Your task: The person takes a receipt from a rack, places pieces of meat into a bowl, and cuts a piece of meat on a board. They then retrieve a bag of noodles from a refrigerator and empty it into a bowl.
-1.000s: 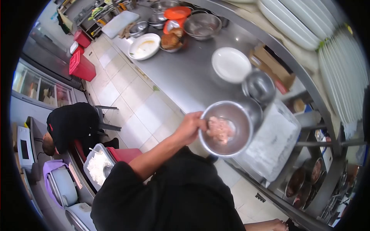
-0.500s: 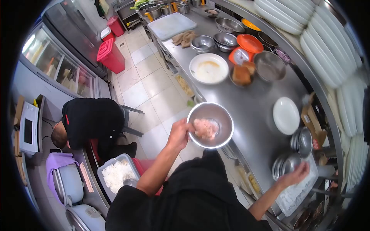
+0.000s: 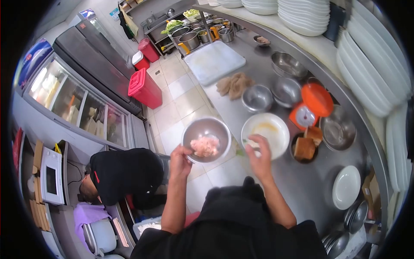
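My left hand [image 3: 180, 157] grips the rim of a steel bowl [image 3: 206, 139] that holds a pale pink lump of minced meat [image 3: 205, 146], held in the air beside the steel counter [image 3: 302, 185]. My right hand [image 3: 258, 152] rests on the near edge of a wide white bowl [image 3: 265, 134] with yellowish residue, which stands on the counter. Its fingers curl over the rim, apparently gripping it.
On the counter are an orange scale [image 3: 309, 108], a bowl of brown blocks [image 3: 305, 149], several steel bowls [image 3: 271, 94], a white cutting board [image 3: 214, 62] and a white plate [image 3: 346, 186]. Stacked plates [image 3: 375, 56] line the shelf. A person in black [image 3: 120, 175] crouches at left near red bins [image 3: 144, 88].
The view has swung along the counter. My left hand carried the meat bowl with it. My right hand left the steel bowls at the right and came to the white bowl.
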The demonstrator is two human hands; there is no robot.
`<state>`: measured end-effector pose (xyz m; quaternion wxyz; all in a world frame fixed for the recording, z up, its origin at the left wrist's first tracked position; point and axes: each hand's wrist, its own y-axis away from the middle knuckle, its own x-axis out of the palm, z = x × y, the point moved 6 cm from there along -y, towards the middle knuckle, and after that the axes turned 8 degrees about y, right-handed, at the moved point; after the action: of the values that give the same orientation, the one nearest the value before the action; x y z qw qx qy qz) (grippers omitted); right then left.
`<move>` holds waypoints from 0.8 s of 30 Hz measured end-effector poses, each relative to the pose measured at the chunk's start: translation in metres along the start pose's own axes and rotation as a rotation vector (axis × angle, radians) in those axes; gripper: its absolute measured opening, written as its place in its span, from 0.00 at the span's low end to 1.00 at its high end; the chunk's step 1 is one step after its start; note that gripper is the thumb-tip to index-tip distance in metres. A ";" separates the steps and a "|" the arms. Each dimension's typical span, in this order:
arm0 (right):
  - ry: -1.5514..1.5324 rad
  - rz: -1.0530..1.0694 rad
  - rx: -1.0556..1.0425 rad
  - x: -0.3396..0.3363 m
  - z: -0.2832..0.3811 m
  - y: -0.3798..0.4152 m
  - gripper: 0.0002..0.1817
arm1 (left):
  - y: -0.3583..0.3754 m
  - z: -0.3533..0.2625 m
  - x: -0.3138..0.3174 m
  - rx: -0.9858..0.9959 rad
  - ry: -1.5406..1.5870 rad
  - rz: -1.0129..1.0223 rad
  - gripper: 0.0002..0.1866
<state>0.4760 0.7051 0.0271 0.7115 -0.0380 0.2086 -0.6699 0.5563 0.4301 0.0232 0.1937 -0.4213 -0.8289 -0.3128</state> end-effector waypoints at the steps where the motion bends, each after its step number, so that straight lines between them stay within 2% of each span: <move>1: -0.001 0.036 0.015 0.026 -0.006 -0.019 0.15 | -0.018 -0.009 0.001 0.024 0.023 -0.040 0.11; 2: 0.004 0.073 0.029 0.051 -0.015 -0.037 0.16 | -0.035 -0.015 0.002 0.046 0.052 -0.078 0.10; 4: 0.157 0.117 -0.007 0.099 -0.044 -0.076 0.18 | -0.073 -0.031 0.019 0.066 0.065 -0.025 0.10; 7: 0.354 0.194 0.075 0.160 -0.091 -0.137 0.27 | -0.154 -0.043 0.045 0.061 0.091 0.028 0.05; 9: 0.476 0.160 0.186 0.194 -0.123 -0.175 0.35 | -0.222 -0.043 0.065 0.023 0.053 0.143 0.05; 10: 0.535 0.134 0.248 0.202 -0.132 -0.196 0.39 | -0.248 -0.040 0.093 0.018 0.061 0.149 0.09; 11: 0.570 0.170 0.340 0.208 -0.145 -0.215 0.49 | -0.291 -0.032 0.107 -0.003 0.049 0.165 0.08; 14: 0.718 -0.039 0.406 0.212 -0.166 -0.266 0.51 | -0.410 0.007 0.158 -0.078 0.018 0.290 0.03; 15: 0.732 -0.090 0.414 0.217 -0.186 -0.280 0.52 | -0.448 0.029 0.179 -0.172 -0.002 0.337 0.03; 16: 0.792 -0.095 0.423 0.221 -0.199 -0.291 0.52 | -0.467 0.044 0.213 -0.264 -0.013 0.388 0.03; 18: 0.915 -0.076 0.455 0.233 -0.216 -0.292 0.51 | -0.502 0.076 0.253 -0.326 -0.123 0.392 0.02; 19: 0.968 -0.149 0.440 0.230 -0.207 -0.295 0.47 | -0.526 0.097 0.271 -0.377 -0.147 0.406 0.02; 22: 0.955 -0.179 0.571 0.225 -0.189 -0.308 0.41 | -0.570 0.153 0.318 -0.487 -0.229 0.472 0.02; 24: 0.984 -0.224 0.531 0.228 -0.196 -0.310 0.38 | -0.610 0.202 0.338 -0.577 -0.240 0.516 0.03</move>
<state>0.1205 0.4975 -0.1033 0.4403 0.4368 0.3348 -0.7094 -0.1478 0.4889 -0.1433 0.0415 -0.6861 -0.5908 -0.4225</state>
